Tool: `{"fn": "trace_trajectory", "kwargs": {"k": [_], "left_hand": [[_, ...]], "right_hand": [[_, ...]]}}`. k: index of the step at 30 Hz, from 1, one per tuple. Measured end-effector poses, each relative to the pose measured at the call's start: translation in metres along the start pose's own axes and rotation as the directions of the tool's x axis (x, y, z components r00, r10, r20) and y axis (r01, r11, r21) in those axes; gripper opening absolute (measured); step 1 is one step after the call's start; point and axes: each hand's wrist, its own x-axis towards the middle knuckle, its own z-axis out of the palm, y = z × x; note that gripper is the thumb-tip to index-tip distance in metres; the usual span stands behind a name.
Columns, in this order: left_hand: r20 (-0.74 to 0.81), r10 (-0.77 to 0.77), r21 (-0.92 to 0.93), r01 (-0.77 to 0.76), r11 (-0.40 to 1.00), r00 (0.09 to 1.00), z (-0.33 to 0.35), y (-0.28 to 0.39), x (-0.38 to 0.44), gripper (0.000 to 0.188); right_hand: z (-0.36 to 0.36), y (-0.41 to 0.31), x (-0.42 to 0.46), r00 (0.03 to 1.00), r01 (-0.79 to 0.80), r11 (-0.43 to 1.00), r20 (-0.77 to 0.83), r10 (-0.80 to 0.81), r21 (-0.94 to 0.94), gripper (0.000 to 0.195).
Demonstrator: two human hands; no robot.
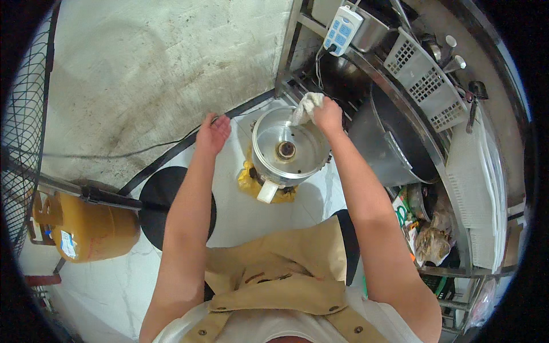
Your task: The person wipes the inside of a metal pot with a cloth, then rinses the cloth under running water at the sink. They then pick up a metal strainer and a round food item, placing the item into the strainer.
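Observation:
On the tiled floor before me stands a round metal basin (274, 128) with a short dark-topped hub (286, 150) at its centre. A few small dark specks lie on its bottom. From its near side sticks out a white block-like part (267, 191), and a crumpled yellow plastic bag (248, 182) shows beneath it. My right hand (329, 115) grips a bunched white cloth (309, 108) at the basin's far right rim. Left of the basin, my left hand (213, 133) hovers in the air, palm turned inward, holding nothing.
A metal rack at right carries a white power strip (342, 31), a perforated plastic basket (424, 81) and stacked white baskets (476, 188). A large metal pot (377, 145) sits low there. At left are a yellow gas cylinder (96, 227), a black round object (158, 188) and a cable (141, 150).

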Motion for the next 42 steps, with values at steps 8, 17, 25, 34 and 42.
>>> {"fn": "trace_trajectory", "kwargs": {"k": [8, 17, 25, 34, 42], "left_hand": [[0.582, 0.29, 0.694, -0.279, -0.664, 0.76, -0.031, 0.026, 0.022, 0.071], [0.343, 0.448, 0.753, 0.044, -0.657, 0.826, 0.002, 0.079, 0.035, 0.033], [0.242, 0.493, 0.894, 0.006, -0.449, 0.836, 0.02, 0.145, 0.023, 0.045], [0.161, 0.428, 0.978, -0.088, -0.187, 0.889, 0.022, 0.131, -0.008, 0.045], [0.034, 0.358, 0.999, -0.024, -0.032, 0.933, 0.009, 0.113, -0.022, 0.041]], "right_hand": [[0.023, -0.016, 0.014, 0.964, 0.215, 0.947, 0.208, -0.167, -0.237, 0.022], [0.073, -0.077, -0.02, 0.843, 0.503, 0.86, 0.27, -0.465, -0.087, 0.016], [0.047, -0.1, -0.066, 0.618, 0.701, 0.699, 0.369, -0.694, 0.14, 0.034], [-0.034, -0.054, -0.157, 0.306, 0.914, 0.394, 0.472, -0.827, 0.098, 0.012], [-0.103, 0.12, -0.124, 0.693, 0.708, 0.702, 0.269, -0.669, -0.079, 0.021]]}}
